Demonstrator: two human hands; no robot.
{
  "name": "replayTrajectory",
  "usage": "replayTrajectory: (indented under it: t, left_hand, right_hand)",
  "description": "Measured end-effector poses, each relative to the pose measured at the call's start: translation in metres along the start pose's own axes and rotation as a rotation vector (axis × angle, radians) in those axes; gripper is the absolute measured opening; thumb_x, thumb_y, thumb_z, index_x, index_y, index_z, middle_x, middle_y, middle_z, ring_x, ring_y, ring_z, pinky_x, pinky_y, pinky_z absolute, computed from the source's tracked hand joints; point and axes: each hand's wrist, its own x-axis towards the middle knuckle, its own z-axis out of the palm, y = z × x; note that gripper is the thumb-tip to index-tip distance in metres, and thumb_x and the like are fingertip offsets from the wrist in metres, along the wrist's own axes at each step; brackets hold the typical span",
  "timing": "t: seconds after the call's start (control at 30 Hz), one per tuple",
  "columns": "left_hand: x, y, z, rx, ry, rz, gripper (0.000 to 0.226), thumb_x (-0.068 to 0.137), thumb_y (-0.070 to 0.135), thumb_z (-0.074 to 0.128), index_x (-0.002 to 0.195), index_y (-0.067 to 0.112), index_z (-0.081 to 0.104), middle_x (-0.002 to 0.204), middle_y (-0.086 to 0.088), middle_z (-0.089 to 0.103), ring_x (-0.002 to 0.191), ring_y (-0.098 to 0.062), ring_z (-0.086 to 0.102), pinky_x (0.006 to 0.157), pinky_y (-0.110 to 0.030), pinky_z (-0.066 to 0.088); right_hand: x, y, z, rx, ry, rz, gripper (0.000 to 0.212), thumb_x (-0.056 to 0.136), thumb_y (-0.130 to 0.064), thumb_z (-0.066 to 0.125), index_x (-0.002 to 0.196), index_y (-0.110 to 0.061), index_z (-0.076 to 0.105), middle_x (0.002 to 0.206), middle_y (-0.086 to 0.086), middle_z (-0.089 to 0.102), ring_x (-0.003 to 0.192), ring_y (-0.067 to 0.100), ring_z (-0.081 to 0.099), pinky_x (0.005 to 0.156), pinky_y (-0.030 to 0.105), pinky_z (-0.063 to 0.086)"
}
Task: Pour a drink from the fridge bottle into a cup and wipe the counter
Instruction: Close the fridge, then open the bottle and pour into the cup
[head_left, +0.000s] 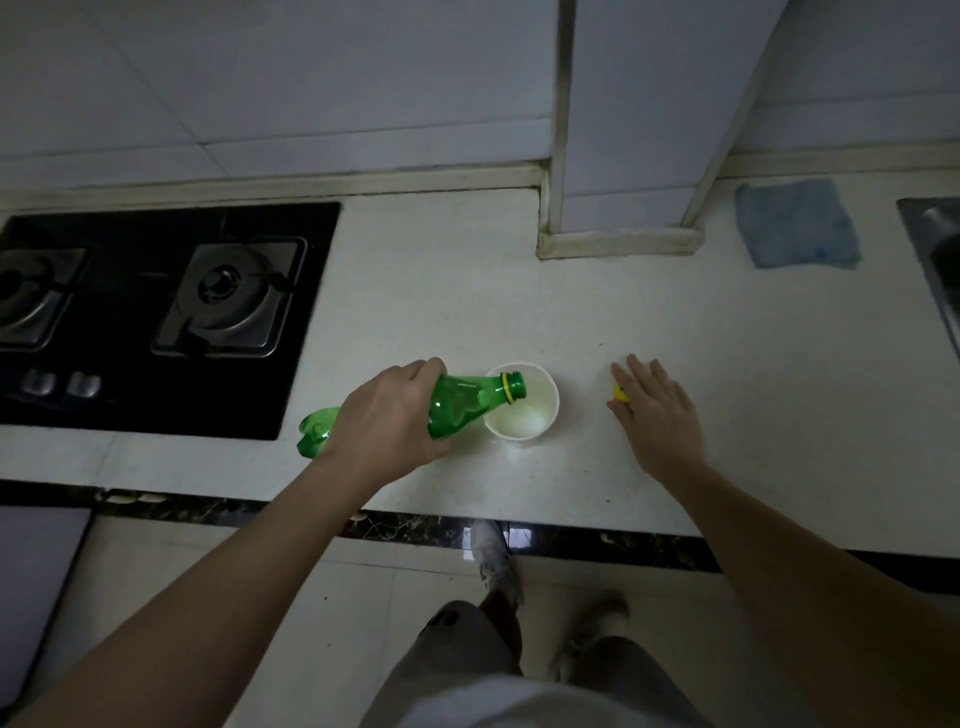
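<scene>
There, the left hand (387, 415) was wrapped firmly around the middle of the green bottle (457, 402), which lay tipped nearly on its side over the counter (467, 291). From that grip, the bottle's base stuck out to the left past the wrist, and its uncapped neck with a yellow ring reached rightward over the rim of the white cup (524, 402). The cup stood upright on the counter just to the right of the gripping fingers, with a pale pool of liquid at its bottom. Whether any stream was running from the mouth at that instant could not be told in the dim light.

The right hand (657, 410) lay flat and spread on the counter, well to the right of the cup, fingers extended and grasping nothing. A small yellow cap (620, 392) peeked out at the left edge of that hand, touching the fingers or just beneath them; which one could not be made out.

Beyond the left hand's grip, further from the person and to the left, sat a black gas hob (156, 312) with two burners. Far beyond the right hand, near the wall, a blue cloth (797, 223) lay flat on the counter, beside the edge of a metal sink (935, 249).
</scene>
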Motion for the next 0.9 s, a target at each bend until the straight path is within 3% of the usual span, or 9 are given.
replayTrajectory:
  t: [0.3,0.9]
  left_hand:
    - [-0.0014,-0.0016,-0.0007,0.149,-0.009,0.043,0.051,0.067,0.033,0.081,0.108,0.014,0.056,0.095,-0.003,0.064,0.078,-0.026,0.057,0.057,-0.031,0.035]
    - [-0.0032,-0.0067,0.0036,0.186,-0.033,0.029,0.05,0.062,0.027,0.083,0.102,0.014,0.055,0.088,-0.002,0.063,0.072,-0.022,0.052,0.056,-0.03,0.036]
  right_hand:
    - [-0.0033,0.0012,0.0036,-0.044,-0.025,-0.008,0.058,0.103,-0.045,0.028,0.156,-0.025,0.02,0.165,0.001,0.014,0.152,0.025,0.008,0.12,0.045,0.013]
    - [-0.0022,0.0013,0.0007,-0.077,-0.056,-0.002,0.059,0.103,-0.046,0.029,0.157,-0.027,0.015,0.166,-0.001,0.01,0.152,0.023,0.006,0.121,0.043,0.014]
